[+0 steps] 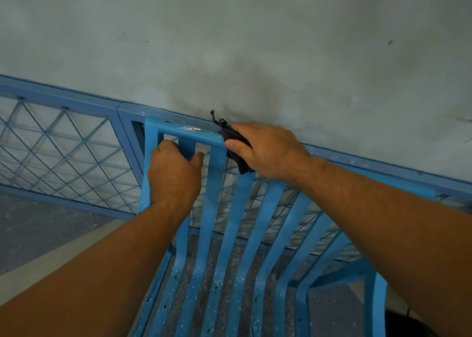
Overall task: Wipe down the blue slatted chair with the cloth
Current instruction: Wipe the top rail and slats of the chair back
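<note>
Forearms (pixel 76 285) outstretched, left hand (pixel 173 176) grips a chair slat (pixel 187 145), right hand (pixel 265 150) clutches the cloth (pixel 244 165).

You have two hands in view, left hand (pixel 173 176) and right hand (pixel 268 153); one chair (pixel 178 132), one cloth (pixel 242 165), one railing (pixel 63 102).

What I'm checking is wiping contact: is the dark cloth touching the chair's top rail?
Touching. The head view shows the right hand gripping the dark cloth folded over the chair's top rail, with no gap between them.
</note>
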### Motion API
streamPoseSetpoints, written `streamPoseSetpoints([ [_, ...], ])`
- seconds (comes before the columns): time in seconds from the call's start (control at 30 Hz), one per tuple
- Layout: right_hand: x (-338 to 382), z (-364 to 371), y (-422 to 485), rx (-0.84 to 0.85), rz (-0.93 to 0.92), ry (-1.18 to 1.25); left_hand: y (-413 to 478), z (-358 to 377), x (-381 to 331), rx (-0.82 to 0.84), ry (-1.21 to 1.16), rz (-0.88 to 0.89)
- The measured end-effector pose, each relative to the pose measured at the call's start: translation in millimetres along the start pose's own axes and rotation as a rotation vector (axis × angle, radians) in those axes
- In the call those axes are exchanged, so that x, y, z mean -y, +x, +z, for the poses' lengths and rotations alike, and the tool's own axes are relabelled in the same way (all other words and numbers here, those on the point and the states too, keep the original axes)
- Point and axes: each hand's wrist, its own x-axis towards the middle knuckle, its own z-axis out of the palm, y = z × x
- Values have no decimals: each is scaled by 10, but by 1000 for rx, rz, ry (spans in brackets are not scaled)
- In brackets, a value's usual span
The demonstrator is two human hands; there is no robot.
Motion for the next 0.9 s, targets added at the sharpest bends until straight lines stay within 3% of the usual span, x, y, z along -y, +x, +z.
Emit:
streamPoseSetpoints([
  [0.13,95,-31,206,132,114,4,56,20,-10,29,32,2],
  [0.23,212,39,396,111,277,4,77,11,16,32,81,49],
  [0.3,277,90,368,26,246,-76,78,0,40,38,108,83],
  [0.4,264,113,149,-70,45,-117,108,-22,60,58,115,98],
  [0.5,182,69,77,3,-54,-60,167,-127,101,127,184,113],
  [0.6,213,-17,225,133,17,-37,154,-342,256,127,326,209],
  [0.73,353,4,533,224,169,-28,283,-624,454,-44,239,243],
  [0.83,526,67,720,183,235,-35,445,-605,433,71,193,133],
  [0.9,680,118,794,128,164,-112,475,-505,380,128,185,132],
])
